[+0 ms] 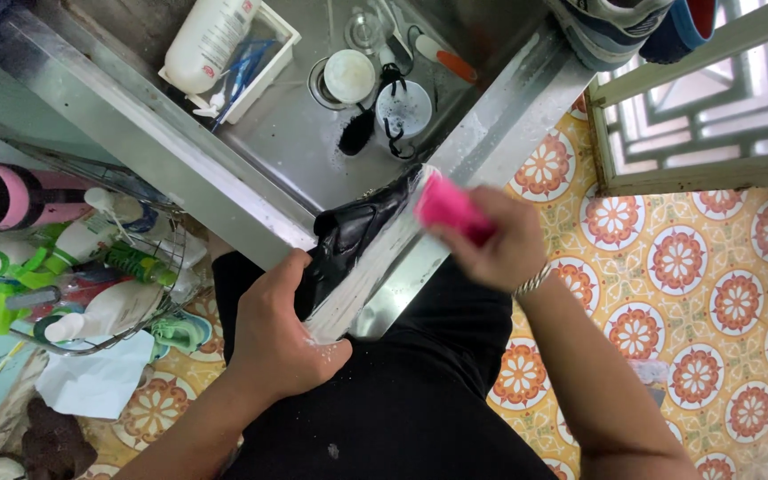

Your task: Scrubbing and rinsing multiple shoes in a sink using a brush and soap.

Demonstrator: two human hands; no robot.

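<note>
Black shoe [362, 244] gripped by left hand [282, 333] over steel sink [304, 151], right hand [495, 240] clenching pink brush [451, 206] against it

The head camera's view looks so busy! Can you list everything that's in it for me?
Shoe: one, black with a soapy white sole, on the sink's front edge.
Pink scrubber: one, at the shoe's toe.
Sink: one, steel, top of view.
White bottle: one, lying in a white tray in the sink.
White cups: two, round, in the basin.
Black brush: one, in the basin.
Wire rack: one, left, full of green and white bottles.
Pink-and-black container: one, far left.
Floor tiles: orange flower pattern, right.
Sneakers: blue and white, top right; count unclear.
Bracelet: one, silvery, right wrist.
Left hand: holds the shoe's heel.
Right hand: fingers grip the scrubber.
</note>
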